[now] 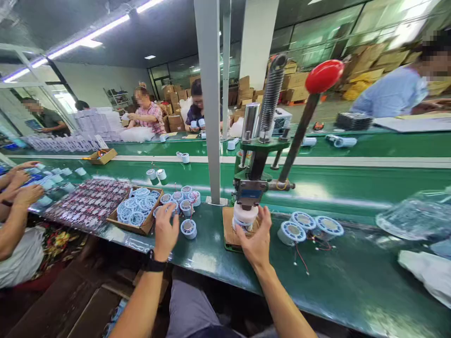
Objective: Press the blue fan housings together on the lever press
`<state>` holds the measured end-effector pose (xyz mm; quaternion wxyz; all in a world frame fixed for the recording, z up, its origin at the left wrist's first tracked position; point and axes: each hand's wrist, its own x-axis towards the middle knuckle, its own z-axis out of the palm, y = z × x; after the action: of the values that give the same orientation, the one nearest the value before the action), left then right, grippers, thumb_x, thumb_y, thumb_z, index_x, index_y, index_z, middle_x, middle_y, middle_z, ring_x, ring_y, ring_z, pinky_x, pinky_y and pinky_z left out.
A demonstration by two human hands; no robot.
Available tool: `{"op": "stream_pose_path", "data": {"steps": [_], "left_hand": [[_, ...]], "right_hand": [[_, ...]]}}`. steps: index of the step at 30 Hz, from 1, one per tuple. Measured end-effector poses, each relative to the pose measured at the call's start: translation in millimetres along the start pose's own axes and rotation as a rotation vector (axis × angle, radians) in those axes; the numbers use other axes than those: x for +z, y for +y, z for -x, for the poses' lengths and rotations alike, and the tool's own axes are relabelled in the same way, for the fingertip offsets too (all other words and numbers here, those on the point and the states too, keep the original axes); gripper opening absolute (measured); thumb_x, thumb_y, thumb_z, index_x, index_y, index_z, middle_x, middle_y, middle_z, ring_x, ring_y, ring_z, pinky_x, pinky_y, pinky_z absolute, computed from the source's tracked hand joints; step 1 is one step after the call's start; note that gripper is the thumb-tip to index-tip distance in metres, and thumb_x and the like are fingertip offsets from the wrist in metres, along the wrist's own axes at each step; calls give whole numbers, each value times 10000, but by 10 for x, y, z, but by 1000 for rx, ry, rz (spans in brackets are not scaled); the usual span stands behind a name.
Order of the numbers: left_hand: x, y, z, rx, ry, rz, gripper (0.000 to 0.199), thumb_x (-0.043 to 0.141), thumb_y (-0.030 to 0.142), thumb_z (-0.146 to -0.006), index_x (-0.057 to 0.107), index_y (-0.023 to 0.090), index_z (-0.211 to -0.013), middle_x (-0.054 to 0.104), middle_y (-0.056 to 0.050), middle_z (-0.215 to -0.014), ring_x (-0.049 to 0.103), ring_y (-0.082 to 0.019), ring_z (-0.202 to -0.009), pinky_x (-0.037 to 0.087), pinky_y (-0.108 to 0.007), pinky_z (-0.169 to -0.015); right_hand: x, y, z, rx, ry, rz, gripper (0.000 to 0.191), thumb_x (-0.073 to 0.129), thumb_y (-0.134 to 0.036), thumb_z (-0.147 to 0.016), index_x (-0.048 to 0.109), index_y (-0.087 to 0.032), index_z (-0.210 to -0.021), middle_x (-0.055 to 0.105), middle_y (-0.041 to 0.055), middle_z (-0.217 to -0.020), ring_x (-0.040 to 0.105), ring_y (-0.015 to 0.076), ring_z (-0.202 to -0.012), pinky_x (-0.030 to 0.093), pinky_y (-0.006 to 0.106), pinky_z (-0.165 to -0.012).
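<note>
My right hand [256, 240] curves around a round white housing [242, 226], thumb at its front and fingers along its right side. The housing sits on the brown base board [229, 227] of a hand press [251, 188], right beneath its white round pressing head [245, 213]. Off to the left, my left hand [166, 234] is at a group of similar housings, its thumb and fingers apart; one housing is partly hidden behind its fingers. Nearest to it on the right stands a single housing [189, 228] with a silver disc on top and a red wire.
Three housings [292, 232] with trailing wires stand right of the press. A carton of blue-white rings [139, 206] and rows of small dark-red and silver parts [88, 202] lie leftward. The red-knobbed lever [324, 76] rises above. Plastic bags [416, 216] lie right; co-workers sit around.
</note>
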<state>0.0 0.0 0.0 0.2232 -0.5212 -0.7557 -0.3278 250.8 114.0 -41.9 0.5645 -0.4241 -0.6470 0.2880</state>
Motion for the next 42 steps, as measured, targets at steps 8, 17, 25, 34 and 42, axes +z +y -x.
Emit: {"op": "stream_pose_path", "data": {"steps": [8,17,25,34,42], "left_hand": [[-392,-685,-368,-116,-226,-529,433,399,217,-921,612,28,-1248,545,-256,-1349,422,-423,-1317,327,-653,-1081],[-228,-929,-706,38,-353,-662,345,316,238,-940,634,107,-920,653,-129,-1004,513,-310,-1130,205,-651,-1115],[-137,-861,-843,-52,-369,-758,267,437,210,-895,675,88,-880,636,-138,-1004,531,-313,-1034,289,-589,-1051],[-256,-869,-891,24,-112,-364,262,493,245,-881,713,112,-932,660,-180,-957,581,-334,-962,442,-487,-923],[-260,-257,-54,178,19,28,212,497,261,-941,687,171,-973,676,-99,-961,627,-239,-944,502,-362,-890]], "right_hand": [[63,-43,97,-115,191,136,679,585,-440,-898,359,-162,-1475,533,186,-1339,563,273,-1216,484,433,-1008],[-856,370,-61,-299,-39,850,338,463,-294,-994,585,-240,-1304,588,115,-1292,471,302,-1300,210,641,-1134],[-1216,605,-353,-215,-163,1149,386,469,-242,-981,589,-280,-1347,528,130,-1405,429,338,-1343,224,703,-1088],[-1529,750,-533,-220,117,1097,393,349,-276,-988,664,-145,-1183,562,213,-1301,480,373,-1266,278,693,-1030],[186,-430,399,-581,-456,412,458,524,-116,-880,574,-221,-1324,544,144,-1333,530,239,-1215,498,371,-987]]}}
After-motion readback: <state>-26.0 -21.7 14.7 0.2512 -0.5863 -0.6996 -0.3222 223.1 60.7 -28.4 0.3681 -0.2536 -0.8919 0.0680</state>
